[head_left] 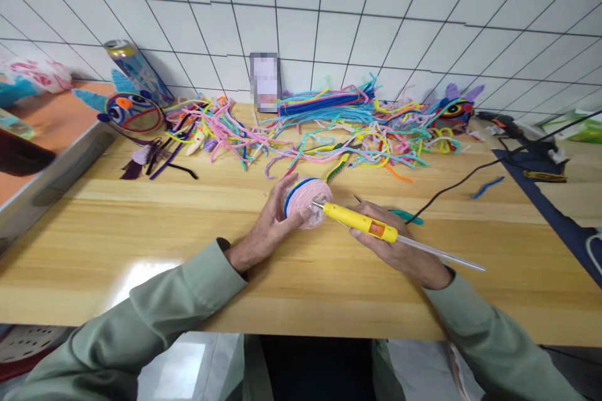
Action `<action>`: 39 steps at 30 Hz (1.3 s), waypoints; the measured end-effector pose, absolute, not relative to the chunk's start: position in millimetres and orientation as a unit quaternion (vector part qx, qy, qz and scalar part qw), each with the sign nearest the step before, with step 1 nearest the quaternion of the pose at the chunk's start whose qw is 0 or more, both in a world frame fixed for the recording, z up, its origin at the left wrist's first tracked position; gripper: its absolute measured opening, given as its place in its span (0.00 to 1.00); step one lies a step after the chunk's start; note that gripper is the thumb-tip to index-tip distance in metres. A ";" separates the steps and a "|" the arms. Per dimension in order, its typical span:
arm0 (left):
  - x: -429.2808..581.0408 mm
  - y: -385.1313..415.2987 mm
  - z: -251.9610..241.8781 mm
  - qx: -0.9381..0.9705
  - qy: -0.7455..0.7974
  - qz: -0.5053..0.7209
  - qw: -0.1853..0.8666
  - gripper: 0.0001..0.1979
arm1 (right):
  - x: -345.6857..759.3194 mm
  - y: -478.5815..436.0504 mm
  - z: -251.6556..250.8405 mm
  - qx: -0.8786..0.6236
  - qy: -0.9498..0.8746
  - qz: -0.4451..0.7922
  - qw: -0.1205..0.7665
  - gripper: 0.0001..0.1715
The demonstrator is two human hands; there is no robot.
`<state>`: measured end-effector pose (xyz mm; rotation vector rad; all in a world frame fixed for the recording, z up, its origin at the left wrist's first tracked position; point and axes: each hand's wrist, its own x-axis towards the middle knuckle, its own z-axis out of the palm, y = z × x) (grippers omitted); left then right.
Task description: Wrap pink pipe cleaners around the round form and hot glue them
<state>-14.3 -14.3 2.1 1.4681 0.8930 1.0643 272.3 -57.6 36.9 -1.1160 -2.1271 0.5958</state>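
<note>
My left hand [271,223] is closed round a small round piece [301,197] wrapped in pale pink pipe cleaner with a blue band near its left rim. Its right end looks clear and shiny. In my right hand [392,244] is a yellow hot glue gun [361,220], with a clear glue stick [442,252] jutting out of its back end. The metal nozzle [318,204] points left and meets the round piece, or comes very close, beside my left thumb. Behind my right hand lies a teal-handled tool [408,217], partly hidden by the fingers.
Tangled pipe cleaners [235,128] and a blue bundle [324,103] line the tiled wall. A phone [266,83] and a can [136,69] lean there. Fish-like crafts [134,114] stand left and right. A black cable [451,187] crosses the right side. Green-handled pliers [339,163] lie centrally.
</note>
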 end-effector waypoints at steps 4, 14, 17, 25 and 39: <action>-14.4 -14.3 1.5 0.618 0.376 0.446 0.526 0.41 | 272.7 -57.5 37.7 -0.442 -0.803 0.229 0.326 0.07; -14.6 -13.7 2.4 0.625 0.371 0.445 0.523 0.41 | 273.7 -56.5 38.8 -0.454 -0.796 0.241 0.321 0.08; -14.4 -13.7 3.0 0.626 0.371 0.444 0.522 0.40 | 272.9 -56.9 39.2 -0.449 -0.797 0.240 0.325 0.07; -15.2 -14.4 2.6 0.625 0.380 0.443 0.518 0.40 | 273.9 -56.6 37.8 -0.445 -0.801 0.239 0.321 0.08; -13.7 -15.2 5.8 0.613 0.380 0.442 0.533 0.41 | 272.7 -57.3 38.4 -0.450 -0.795 0.247 0.322 0.07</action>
